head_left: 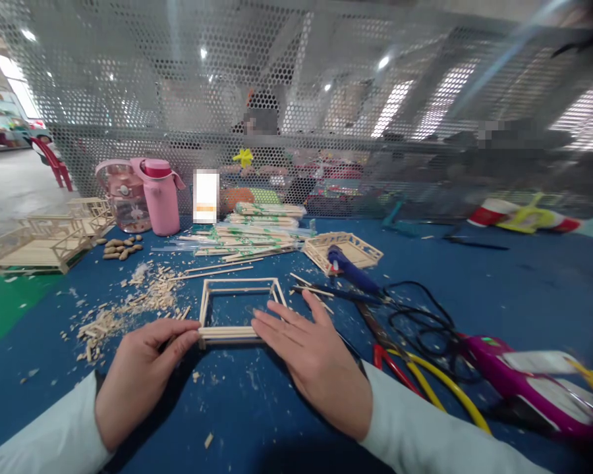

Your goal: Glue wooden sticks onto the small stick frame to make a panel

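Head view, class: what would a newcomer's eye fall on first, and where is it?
Probably the left hand, low and left of centre, pinching a small stick frame at its near left corner, and the right hand, spread over the frame's near right part. Behind, farther left, stands a bright pink bottle. At the lower right lies a vivid magenta-and-white object.

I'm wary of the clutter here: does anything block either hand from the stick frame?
Nothing visible does: the left hand pinches the near left corner of the stick frame, and the right hand lies over its near right part.
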Tool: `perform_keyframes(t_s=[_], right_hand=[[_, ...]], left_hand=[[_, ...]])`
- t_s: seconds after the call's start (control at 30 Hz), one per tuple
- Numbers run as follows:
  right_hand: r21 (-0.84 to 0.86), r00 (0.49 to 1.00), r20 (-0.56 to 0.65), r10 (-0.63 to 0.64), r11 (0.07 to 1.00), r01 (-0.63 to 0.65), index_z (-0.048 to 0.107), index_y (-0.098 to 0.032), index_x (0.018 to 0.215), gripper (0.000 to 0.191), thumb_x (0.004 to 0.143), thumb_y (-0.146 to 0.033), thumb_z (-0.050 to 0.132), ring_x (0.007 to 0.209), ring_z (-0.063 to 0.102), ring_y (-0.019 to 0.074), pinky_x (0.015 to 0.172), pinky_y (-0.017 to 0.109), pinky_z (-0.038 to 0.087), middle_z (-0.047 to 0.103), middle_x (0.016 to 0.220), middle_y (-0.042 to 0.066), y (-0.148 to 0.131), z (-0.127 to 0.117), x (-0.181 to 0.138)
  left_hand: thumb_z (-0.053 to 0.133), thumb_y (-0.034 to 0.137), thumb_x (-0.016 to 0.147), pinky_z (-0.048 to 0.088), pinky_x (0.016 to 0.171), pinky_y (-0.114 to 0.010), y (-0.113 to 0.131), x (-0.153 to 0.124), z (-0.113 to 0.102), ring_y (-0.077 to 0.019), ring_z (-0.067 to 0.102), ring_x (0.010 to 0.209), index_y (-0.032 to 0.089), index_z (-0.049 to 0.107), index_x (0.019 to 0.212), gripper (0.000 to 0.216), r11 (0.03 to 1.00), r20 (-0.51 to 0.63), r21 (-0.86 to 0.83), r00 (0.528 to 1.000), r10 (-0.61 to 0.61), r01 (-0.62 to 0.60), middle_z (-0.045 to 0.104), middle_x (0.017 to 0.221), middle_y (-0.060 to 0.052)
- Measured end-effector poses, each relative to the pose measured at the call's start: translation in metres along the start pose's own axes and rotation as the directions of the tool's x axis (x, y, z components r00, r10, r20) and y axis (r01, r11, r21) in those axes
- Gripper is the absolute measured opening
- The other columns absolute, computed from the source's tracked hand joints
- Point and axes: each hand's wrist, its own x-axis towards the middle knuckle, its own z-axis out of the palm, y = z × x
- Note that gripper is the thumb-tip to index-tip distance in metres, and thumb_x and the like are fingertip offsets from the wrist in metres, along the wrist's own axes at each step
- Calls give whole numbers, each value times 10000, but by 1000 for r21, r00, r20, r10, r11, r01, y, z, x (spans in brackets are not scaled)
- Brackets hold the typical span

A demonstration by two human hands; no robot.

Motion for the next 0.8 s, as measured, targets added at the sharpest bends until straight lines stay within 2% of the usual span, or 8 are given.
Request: perform_keyframes(t_s=[0.3, 0.5, 0.67, 0.8], right_hand=[[-14, 1000, -11, 2, 1000, -2, 581, -166, 1141, 376, 862, -55, 355, 1098, 570, 208, 1046, 577, 231, 657, 1119, 78, 0, -3, 2], [-9, 1000, -19, 4, 1000, -4, 585, -161, 1135, 371, 870, -54, 347, 1101, 568, 209, 1056, 580, 202, 660, 1112, 82, 0, 1, 0], [42, 1000, -8, 28, 999, -28, 582, -174, 1145, 383, 876, -59, 335, 1107, 563, 219, 1053, 592, 174, 653, 1125, 80, 0, 4, 0], [81, 999, -12, 33, 996, -32, 581, -177, 1147, 376, 880, -66, 341, 1108, 562, 225, 1054, 590, 161, 650, 1132, 73, 1, 5, 1]], left_hand=[[547, 424, 772, 532, 616, -222, 0, 0, 4, -151, 664, 682, 271, 714, 780, 227, 989, -3, 73, 992, 127, -126, 725, 767, 8], [572, 410, 766, 532, 646, -235, -1, 0, 2, -155, 657, 706, 260, 706, 767, 200, 963, -37, 123, 969, 245, -239, 714, 770, -7], [573, 417, 769, 528, 644, -259, -3, 1, 1, -161, 650, 699, 262, 716, 767, 211, 953, -23, 146, 962, 273, -267, 711, 748, -13], [557, 437, 772, 521, 652, -280, -2, 0, 0, -167, 645, 703, 237, 706, 789, 249, 956, -21, 162, 968, 250, -243, 706, 769, -26]])
